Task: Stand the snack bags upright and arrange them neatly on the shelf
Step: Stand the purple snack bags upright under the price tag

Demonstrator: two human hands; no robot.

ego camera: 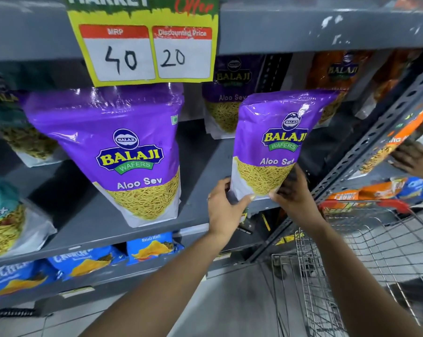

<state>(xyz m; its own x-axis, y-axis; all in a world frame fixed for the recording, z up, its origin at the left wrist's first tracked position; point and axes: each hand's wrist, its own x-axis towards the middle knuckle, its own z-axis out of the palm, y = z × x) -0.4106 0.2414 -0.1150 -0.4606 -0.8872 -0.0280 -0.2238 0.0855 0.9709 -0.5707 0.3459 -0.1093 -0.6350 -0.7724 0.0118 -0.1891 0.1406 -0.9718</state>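
Note:
A purple Aloo Sev bag (276,142) stands upright near the front edge of the grey shelf (103,215). My left hand (226,205) grips its lower left corner and my right hand (294,193) holds its lower right side. A larger-looking purple Aloo Sev bag (122,152) stands upright to the left at the shelf front. A third purple bag (226,98) stands at the back of the shelf, between the two.
A yellow price sign (144,45) hangs from the upper shelf. Green and orange bags line both sides. Blue chip bags (154,248) fill the lower shelf. A wire trolley (366,244) stands at right, where another person's hand (414,159) holds an orange bag.

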